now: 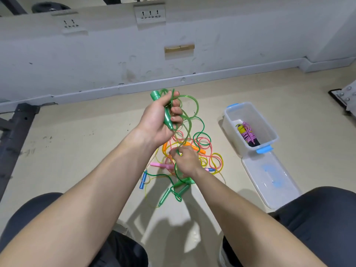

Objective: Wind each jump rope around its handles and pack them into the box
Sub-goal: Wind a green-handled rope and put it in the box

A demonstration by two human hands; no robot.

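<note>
- Left hand grips a green handle and coils of green rope.
- Right hand pinches that rope over the floor's tangle; box sits rightward.

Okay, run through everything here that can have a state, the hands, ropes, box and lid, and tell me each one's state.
left hand: grips green handle, rope loops bunched in it.
right hand: pinches green rope low at the pile.
green rope: partly gathered, not wound.
rope pile: tangled, loose on floor.
box: open, one wound pink rope inside.
lid: off, flat beside box.
</note>
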